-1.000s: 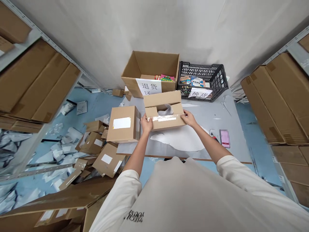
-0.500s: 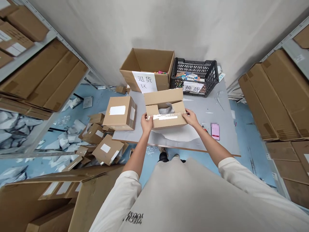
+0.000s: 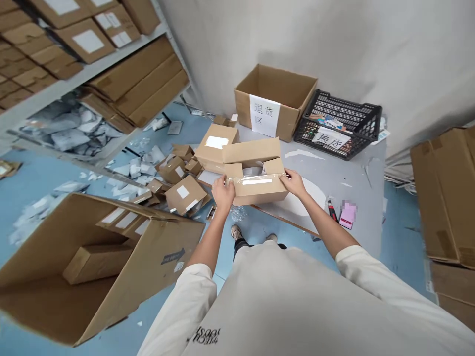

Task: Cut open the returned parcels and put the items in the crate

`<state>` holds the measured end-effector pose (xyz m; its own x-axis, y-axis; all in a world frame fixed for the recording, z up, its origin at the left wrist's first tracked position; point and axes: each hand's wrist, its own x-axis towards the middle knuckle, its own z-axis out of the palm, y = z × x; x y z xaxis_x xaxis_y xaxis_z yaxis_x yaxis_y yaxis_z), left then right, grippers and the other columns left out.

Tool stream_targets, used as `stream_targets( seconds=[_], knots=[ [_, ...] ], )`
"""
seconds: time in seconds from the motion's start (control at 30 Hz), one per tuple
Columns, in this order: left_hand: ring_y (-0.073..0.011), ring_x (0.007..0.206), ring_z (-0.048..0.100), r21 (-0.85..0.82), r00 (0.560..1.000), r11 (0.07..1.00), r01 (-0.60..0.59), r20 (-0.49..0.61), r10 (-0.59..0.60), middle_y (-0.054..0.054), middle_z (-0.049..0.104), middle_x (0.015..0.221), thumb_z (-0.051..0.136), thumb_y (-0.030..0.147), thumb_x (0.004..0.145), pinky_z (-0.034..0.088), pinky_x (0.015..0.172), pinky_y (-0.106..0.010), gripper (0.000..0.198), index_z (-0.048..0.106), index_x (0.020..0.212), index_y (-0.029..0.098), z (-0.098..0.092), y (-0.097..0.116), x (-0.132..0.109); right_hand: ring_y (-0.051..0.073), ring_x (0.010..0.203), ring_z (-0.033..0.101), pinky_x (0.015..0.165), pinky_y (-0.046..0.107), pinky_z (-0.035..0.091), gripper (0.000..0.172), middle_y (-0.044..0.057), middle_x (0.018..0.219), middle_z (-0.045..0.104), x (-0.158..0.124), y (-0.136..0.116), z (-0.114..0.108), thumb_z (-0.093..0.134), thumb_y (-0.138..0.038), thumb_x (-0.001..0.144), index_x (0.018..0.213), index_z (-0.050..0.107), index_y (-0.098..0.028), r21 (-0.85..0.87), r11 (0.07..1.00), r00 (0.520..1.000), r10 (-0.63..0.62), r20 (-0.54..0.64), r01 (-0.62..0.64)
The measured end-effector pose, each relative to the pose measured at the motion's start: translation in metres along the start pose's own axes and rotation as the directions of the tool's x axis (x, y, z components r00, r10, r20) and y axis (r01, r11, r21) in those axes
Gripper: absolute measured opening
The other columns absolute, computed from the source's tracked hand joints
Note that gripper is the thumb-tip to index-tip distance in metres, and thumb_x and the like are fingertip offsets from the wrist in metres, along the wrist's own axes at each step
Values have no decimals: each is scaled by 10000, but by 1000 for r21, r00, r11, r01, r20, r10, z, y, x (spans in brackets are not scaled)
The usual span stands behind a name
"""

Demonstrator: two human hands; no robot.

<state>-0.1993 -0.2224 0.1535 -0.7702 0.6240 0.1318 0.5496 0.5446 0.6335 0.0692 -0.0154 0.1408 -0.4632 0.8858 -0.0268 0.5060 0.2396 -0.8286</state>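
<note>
Carton [image 3: 260, 193]: being held before the torso, over the near edge of the table [image 3: 330, 170]; whether its base is touching the tabletop, one cannot tell.
Left hand [image 3: 223, 193]: gripping the carton's left end, the thumb pressing near the front top edge, the fingertips being partly hidden.
Right hand [image 3: 293, 183]: gripping the right end likewise, its thumb lying on the front corner.
Back flap [image 3: 252, 151]: standing raised along the far side.
Pale piece [image 3: 252, 171]: showing in the opening; its material is too small to tell.
Tape [image 3: 239, 180]: running along the front top edge, above a white label [image 3: 257, 182].
Handling: probably proving light and fairly stiff at the walls, with the flaps bending easily and the tape feeling slick; the contents' fragility is hard to judge.
Hold: the two short ends, low on the walls, are likely offering the firmest grip.
Long axis: running left to right, the right end lying slightly farther away.
Facing: the opening is pointing up, the labelled side turning toward the person.
Neighbours: a closed box [image 3: 210, 159] is sitting behind on the left; a cutter [image 3: 332, 211] and phone [image 3: 348, 215] are lying right of the right hand.
</note>
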Motion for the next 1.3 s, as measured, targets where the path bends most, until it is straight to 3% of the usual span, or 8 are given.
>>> stream_targets(
  seconds=[0.2, 0.37, 0.57, 0.73, 0.93, 1.1, 1.2, 1.3],
  knots=[
    [-380, 1308, 668, 133, 988, 983, 130, -102, -117, -184, 758, 1354, 573, 334, 1038, 490, 1196, -526, 394, 767, 1345, 182, -65, -59, -8, 283, 1014, 712, 1013, 432, 585, 476, 99, 1180, 777, 7, -62, 69, 662, -491, 925, 1293, 816, -231, -37, 991, 978, -119, 174, 127],
    [-403, 1320, 650, 195, 953, 942, 272, -190, -236, -173, 770, 1372, 589, 344, 1027, 496, 1164, -548, 390, 792, 1326, 198, -114, -110, -5, 265, 918, 690, 928, 396, 587, 458, 82, 1089, 796, 11, -115, 130, 664, -513, 934, 1243, 835, -221, -75, 970, 937, -201, 286, 231],
    [-421, 1309, 645, 241, 934, 915, 324, -234, -269, -187, 766, 1375, 590, 334, 1023, 511, 1140, -559, 405, 795, 1342, 191, -172, -176, 21, 288, 1036, 749, 967, 394, 591, 425, 74, 1209, 844, 25, -176, 210, 693, -445, 927, 1261, 834, -224, -41, 956, 873, -247, 420, 290],
    [-406, 1323, 670, 244, 941, 917, 315, -209, -268, -189, 749, 1408, 595, 282, 1001, 516, 1184, -545, 430, 773, 1381, 188, -205, -231, 51, 319, 1118, 773, 1023, 425, 601, 386, 74, 1210, 859, 49, -221, 283, 727, -402, 902, 1238, 821, -238, -73, 936, 849, -279, 449, 346],
    [-417, 1467, 617, 181, 922, 922, 343, -252, -294, -195, 643, 1599, 633, 294, 989, 475, 1277, -578, 542, 679, 1518, 185, -229, -283, 84, 368, 1212, 770, 1109, 493, 602, 549, 102, 1340, 832, 81, -271, 360, 715, -382, 908, 1435, 757, -236, -45, 925, 837, -321, 443, 378],
    [-449, 1607, 503, 118, 913, 916, 384, -199, -357, -221, 340, 1840, 697, 282, 935, 482, 1283, -603, 777, 512, 1682, 173, -229, -311, 102, 357, 1422, 698, 1217, 514, 566, 816, 117, 1587, 702, 99, -283, 413, 770, -406, 878, 1656, 594, -234, 169, 942, 778, -335, 531, 291],
    [-417, 1661, 440, 93, 921, 922, 376, -148, -361, -200, 368, 1831, 659, 263, 955, 448, 1323, -588, 698, 559, 1641, 186, -217, -317, 103, 349, 1442, 687, 1229, 540, 560, 740, 121, 1612, 683, 99, -274, 424, 777, -441, 889, 1593, 657, -248, 215, 944, 748, -328, 577, 249],
    [-411, 1659, 442, 77, 921, 920, 384, -97, -376, -206, 402, 1809, 620, 234, 970, 433, 1329, -600, 622, 601, 1590, 179, -203, -315, 100, 332, 1390, 720, 1221, 543, 567, 534, 123, 1516, 746, 99, -262, 416, 776, -422, 917, 1421, 771, -245, 156, 961, 767, -277, 579, 229]
  ],
)
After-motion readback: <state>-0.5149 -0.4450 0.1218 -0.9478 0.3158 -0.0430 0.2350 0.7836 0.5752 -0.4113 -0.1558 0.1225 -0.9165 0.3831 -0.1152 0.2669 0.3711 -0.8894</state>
